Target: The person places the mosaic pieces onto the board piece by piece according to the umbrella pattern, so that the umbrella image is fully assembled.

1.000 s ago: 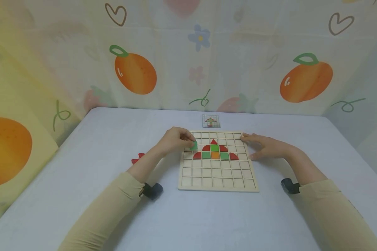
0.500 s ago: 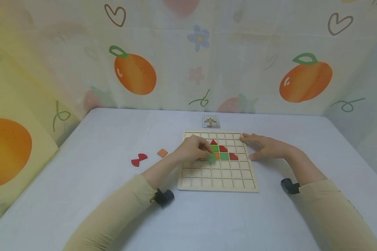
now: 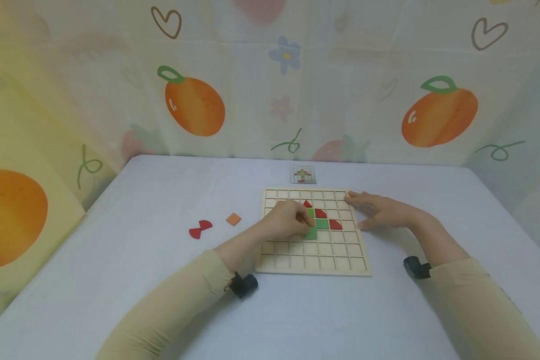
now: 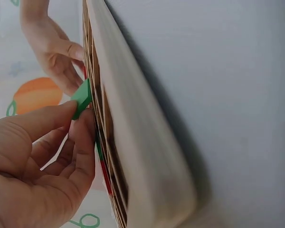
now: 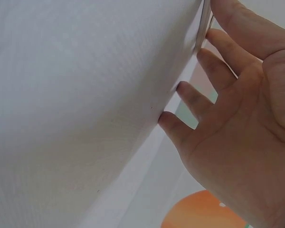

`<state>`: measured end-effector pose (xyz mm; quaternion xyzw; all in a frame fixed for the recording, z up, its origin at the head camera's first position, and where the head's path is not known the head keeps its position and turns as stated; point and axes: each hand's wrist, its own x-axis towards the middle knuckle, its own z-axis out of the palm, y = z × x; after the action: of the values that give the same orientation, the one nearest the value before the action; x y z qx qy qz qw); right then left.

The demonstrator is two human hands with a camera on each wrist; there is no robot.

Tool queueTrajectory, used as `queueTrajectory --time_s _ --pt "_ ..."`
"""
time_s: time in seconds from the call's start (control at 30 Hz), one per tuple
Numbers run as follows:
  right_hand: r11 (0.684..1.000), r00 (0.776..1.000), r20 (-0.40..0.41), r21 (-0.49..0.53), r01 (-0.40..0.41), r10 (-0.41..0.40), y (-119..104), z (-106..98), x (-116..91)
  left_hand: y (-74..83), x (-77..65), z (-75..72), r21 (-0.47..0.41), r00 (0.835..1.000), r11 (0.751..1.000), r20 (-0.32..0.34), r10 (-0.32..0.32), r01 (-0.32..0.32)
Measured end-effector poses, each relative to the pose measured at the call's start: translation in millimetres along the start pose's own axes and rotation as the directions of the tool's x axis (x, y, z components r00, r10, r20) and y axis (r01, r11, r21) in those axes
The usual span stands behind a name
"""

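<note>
A green square tile [image 3: 311,233] is pinched between the thumb and fingers of my left hand [image 3: 285,220], just below the middle of the pattern on the wooden grid board [image 3: 292,262]. In the left wrist view the tile [image 4: 82,99] tilts, one edge at the board's face. Beyond the hand, a red triangle [image 3: 307,204], red quarter-round pieces [image 3: 335,224] and another green square [image 3: 322,224] lie in cells; the pattern's left part is hidden. My right hand [image 3: 384,210] rests at the board's right edge with fingers spread; in the right wrist view its fingers [image 5: 218,71] look extended.
Left of the board lie an orange square tile [image 3: 233,219] and two red quarter-round pieces [image 3: 205,225] on the white table [image 3: 297,315]. A small picture card [image 3: 303,174] lies behind the board. A printed curtain [image 3: 252,75] hangs at the back.
My left hand has carried the green tile rightward and down, from the board's left side to below the pattern's middle. The orange tile came into view. My right hand stays put.
</note>
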<state>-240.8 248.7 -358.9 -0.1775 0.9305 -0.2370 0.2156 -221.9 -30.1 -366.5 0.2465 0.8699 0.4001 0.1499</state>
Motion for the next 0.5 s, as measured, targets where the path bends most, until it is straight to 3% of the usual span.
queueTrajectory --time_s 0.5 --pt "1.000 1.000 0.001 -0.005 0.002 -0.002 0.2 -0.4 -0.5 0.7 -1.6 0.4 0.039 1.000 0.999 0.002 -0.001 0.001"
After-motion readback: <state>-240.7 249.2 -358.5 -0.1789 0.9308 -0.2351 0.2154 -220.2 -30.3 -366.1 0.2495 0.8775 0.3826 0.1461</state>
